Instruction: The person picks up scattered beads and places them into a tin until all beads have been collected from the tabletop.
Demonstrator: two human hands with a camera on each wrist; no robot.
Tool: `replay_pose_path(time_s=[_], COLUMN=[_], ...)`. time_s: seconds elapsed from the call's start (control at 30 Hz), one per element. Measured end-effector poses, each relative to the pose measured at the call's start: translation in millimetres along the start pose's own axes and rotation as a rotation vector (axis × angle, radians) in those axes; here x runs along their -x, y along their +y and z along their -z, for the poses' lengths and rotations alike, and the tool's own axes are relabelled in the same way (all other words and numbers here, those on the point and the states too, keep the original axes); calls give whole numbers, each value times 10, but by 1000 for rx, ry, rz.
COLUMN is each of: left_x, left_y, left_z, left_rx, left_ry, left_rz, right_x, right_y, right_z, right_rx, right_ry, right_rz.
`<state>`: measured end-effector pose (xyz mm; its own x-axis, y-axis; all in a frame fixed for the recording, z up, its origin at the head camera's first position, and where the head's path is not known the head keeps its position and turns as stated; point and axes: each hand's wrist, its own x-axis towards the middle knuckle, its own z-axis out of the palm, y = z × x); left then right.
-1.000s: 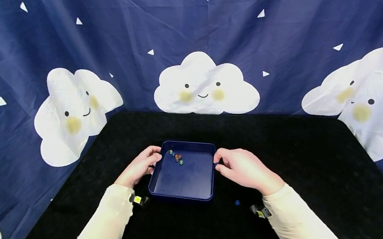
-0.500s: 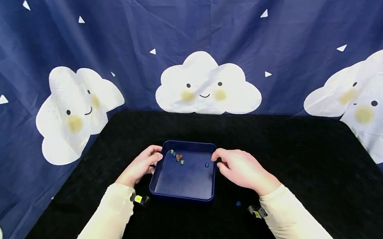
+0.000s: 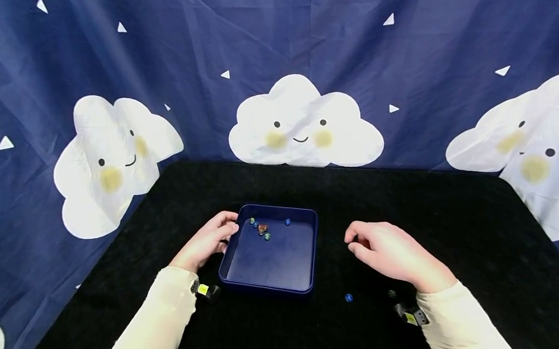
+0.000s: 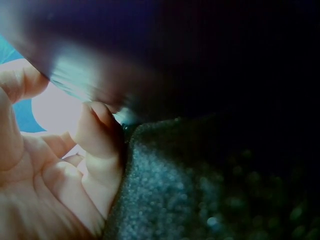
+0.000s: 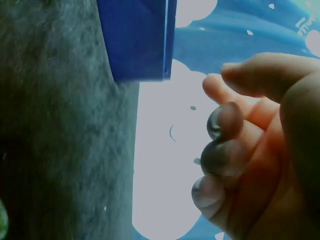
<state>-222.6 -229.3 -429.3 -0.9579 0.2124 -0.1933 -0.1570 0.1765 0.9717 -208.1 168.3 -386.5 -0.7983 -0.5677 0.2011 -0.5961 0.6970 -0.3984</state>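
Note:
A square navy tray [image 3: 270, 275] lies on the black cloth. My left hand [image 3: 204, 243] grips its left side, thumb at the rim and fingers against the outer wall; the left wrist view shows this side close up, much of it dark. Inside the tray, several glass marbles [image 3: 267, 237], green, blue and reddish brown, cluster toward the back left. A single blue marble [image 3: 288, 221] sits apart near the back wall. My right hand [image 3: 398, 253] hovers to the right of the tray, fingers loosely curled; in the right wrist view nothing shows between thumb and fingertips.
On the cloth right of the tray lies another blue marble [image 3: 349, 297], with a dull greenish marble [image 3: 391, 293] near the right wrist. Behind the table [image 3: 432, 212] hangs a navy curtain [image 3: 197, 26] printed with white clouds.
My right hand let a blue marble go over the tray's right rim, then moved away to the right. That marble rolled toward the back wall. The left hand stayed on the tray.

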Motion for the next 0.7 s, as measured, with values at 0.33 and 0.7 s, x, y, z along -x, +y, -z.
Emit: replay_pose_path(time_s=[0.33,0.7], left_x=[8,-11], left_y=[-13,-3], left_z=[-10,-14], left_rx=[3,-12], left_ry=[-4,-6], left_rz=[7,-1], right_x=[123,268], right_y=[85,208], right_z=[5,-19], right_rx=[-17,-19], right_ry=[-136,-341], right_rz=[-1,-91])
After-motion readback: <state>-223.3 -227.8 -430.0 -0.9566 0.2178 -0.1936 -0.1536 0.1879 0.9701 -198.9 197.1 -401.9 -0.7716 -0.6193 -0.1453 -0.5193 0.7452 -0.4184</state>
